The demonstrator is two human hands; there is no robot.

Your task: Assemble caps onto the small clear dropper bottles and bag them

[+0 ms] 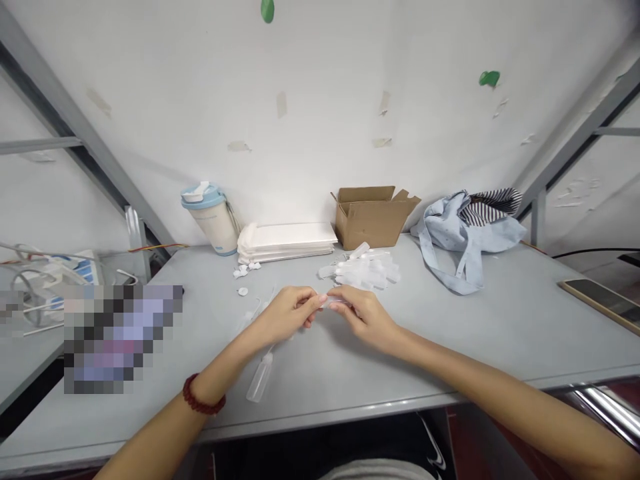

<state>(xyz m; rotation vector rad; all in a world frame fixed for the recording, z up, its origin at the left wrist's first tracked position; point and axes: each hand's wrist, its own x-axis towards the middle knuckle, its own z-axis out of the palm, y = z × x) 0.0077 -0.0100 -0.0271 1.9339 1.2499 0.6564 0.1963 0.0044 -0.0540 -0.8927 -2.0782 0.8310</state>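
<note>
Over the middle of the table, my left hand (293, 310) and my right hand (367, 317) meet fingertip to fingertip. Both pinch a small clear plastic bottle (328, 302), mostly covered by the fingers. Another clear bottle (260, 379) with a narrow tip lies below my left wrist. Thin clear pieces (247, 320) lie partly hidden behind my left hand. Beyond my hands is a heap of clear plastic bottles (367, 268). Several small white caps (246, 269) lie at the left, with a round white piece (243, 291) apart from them.
Along the wall stand a blue-lidded cup (213, 220), a stack of white padded envelopes (290, 240) and an open cardboard box (373, 223). A light blue cloth bag (465, 233) lies to the right, a phone (607, 300) at the right edge. Cables (35, 287) lie far left.
</note>
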